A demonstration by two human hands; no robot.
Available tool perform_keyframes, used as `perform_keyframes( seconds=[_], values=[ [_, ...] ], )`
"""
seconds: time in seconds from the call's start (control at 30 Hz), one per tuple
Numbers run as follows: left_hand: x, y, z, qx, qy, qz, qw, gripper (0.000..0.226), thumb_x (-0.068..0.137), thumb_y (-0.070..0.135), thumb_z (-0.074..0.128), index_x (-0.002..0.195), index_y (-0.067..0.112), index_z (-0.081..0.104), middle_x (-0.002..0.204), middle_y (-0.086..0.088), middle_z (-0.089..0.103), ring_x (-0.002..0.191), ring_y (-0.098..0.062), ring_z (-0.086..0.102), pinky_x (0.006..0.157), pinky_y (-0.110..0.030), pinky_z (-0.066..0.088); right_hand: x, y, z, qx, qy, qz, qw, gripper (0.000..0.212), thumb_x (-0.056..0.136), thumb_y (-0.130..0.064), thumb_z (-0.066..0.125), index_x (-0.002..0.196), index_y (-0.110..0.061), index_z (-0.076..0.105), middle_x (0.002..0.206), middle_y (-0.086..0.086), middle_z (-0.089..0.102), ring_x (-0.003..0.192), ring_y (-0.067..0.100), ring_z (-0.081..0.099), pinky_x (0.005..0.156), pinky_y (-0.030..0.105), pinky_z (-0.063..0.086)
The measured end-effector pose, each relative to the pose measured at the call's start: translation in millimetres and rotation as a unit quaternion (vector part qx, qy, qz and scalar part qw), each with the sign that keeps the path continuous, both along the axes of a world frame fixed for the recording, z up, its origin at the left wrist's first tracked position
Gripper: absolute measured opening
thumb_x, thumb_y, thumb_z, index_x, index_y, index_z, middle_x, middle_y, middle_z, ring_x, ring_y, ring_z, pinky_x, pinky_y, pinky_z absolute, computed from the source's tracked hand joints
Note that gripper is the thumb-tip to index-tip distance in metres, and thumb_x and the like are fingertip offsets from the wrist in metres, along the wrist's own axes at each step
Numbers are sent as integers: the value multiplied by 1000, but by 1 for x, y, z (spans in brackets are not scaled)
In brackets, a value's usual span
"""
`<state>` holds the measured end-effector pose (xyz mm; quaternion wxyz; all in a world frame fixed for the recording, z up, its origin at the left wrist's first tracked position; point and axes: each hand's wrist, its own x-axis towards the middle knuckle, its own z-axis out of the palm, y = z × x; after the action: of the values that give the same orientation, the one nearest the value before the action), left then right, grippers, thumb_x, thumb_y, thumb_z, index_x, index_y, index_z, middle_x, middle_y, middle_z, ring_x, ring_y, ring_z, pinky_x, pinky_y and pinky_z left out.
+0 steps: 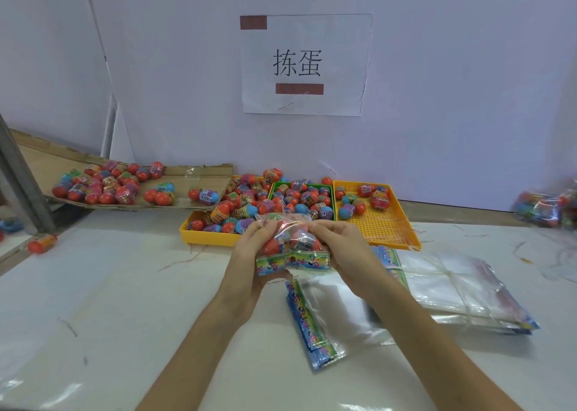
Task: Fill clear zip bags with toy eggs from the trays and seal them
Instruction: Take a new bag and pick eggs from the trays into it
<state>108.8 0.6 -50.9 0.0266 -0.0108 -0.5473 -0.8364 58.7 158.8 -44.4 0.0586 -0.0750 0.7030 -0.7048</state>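
Note:
A clear zip bag with a colourful printed header strip is held above the table, with several toy eggs inside it. My left hand grips its left side and my right hand grips its right side, fingers curled round the plastic. Behind the bag stand three trays with eggs: a yellow one at the left, a green one in the middle and a yellow one at the right. One empty zip bag lies flat under my right forearm.
A tied stack of empty bags lies at the right. A cardboard sheet with many loose eggs slopes at the back left. Filled bags sit at the far right edge. A stray egg lies at the left. A white wall with a paper sign stands behind.

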Motion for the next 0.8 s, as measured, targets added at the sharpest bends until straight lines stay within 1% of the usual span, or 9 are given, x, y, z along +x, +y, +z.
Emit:
perform_keyframes(
  seconds=[0.1, 0.17, 0.23, 0.27, 0.37, 0.47, 0.63, 0.73, 0.8],
  values=[
    [-2, 2, -2, -56, -19, 33, 998, 36, 81, 62, 62, 100, 37, 77, 101, 0, 78, 89, -18, 76, 60, -28, 59, 1, 1, 0, 119, 200, -58, 971, 26, 102, -18, 59, 84, -23, 78, 72, -2, 72, 67, 19, 62, 67, 30, 52],
    [-5, 2, -4, -71, -17, 69, 995, 40, 76, 62, 62, 100, 34, 77, 98, 2, 78, 91, -16, 75, 65, -27, 59, 0, 3, 1, 122, 274, -57, 952, 28, 101, -11, 59, 87, -29, 76, 78, -13, 71, 75, 8, 64, 65, 22, 50],
    [-5, 1, -6, -74, 20, 88, 993, 30, 78, 56, 65, 96, 37, 79, 97, 5, 78, 93, -13, 74, 68, -21, 58, 0, 6, 4, 68, 252, -46, 964, 25, 99, -8, 60, 100, -28, 77, 97, -9, 75, 95, 10, 69, 74, 21, 56],
    [-4, 1, -5, -77, 43, 89, 992, 25, 80, 51, 66, 96, 37, 79, 98, 5, 78, 94, -12, 73, 70, -19, 57, -1, 7, 5, 38, 231, -33, 972, 21, 99, -11, 61, 104, -24, 77, 102, -5, 76, 99, 12, 69, 76, 22, 57],
    [-4, 1, -6, -80, 82, 88, 990, 23, 84, 40, 68, 102, 32, 80, 104, 1, 78, 99, -13, 73, 75, -20, 57, 1, 8, 6, 4, 206, -30, 978, 13, 98, -21, 65, 104, -20, 76, 99, -5, 76, 92, 8, 70, 74, 19, 55],
    [-5, -1, -6, -67, 83, 118, 987, 35, 79, 34, 72, 112, 25, 76, 109, 2, 77, 104, -16, 72, 79, -26, 60, 1, 7, 6, -10, 184, -48, 982, 9, 93, -21, 71, 94, -17, 78, 91, -2, 77, 86, 13, 72, 70, 25, 58],
    [-7, -5, -6, -6, 57, 156, 986, 30, 78, 30, 71, 102, 15, 79, 99, -3, 78, 94, -16, 74, 69, -24, 59, 3, 7, 7, -49, 140, -47, 988, 6, 90, -16, 74, 90, -13, 80, 92, 6, 77, 82, 15, 67, 69, 21, 55],
    [-9, -5, -7, -28, 58, 169, 984, 27, 83, 30, 69, 101, 13, 79, 100, -5, 78, 93, -16, 74, 68, -28, 61, 3, 6, 8, -63, 120, -48, 990, 7, 89, -14, 74, 86, -12, 80, 92, 11, 76, 87, 27, 71, 74, 31, 59],
    [-10, -5, -9, -47, 61, 187, 979, 20, 91, 26, 67, 100, 13, 79, 99, -6, 77, 91, -16, 73, 65, -27, 60, 2, 6, 8, -68, 109, -55, 990, 10, 90, -11, 73, 83, -13, 79, 90, 12, 76, 87, 29, 72, 72, 33, 60]
  ],
)
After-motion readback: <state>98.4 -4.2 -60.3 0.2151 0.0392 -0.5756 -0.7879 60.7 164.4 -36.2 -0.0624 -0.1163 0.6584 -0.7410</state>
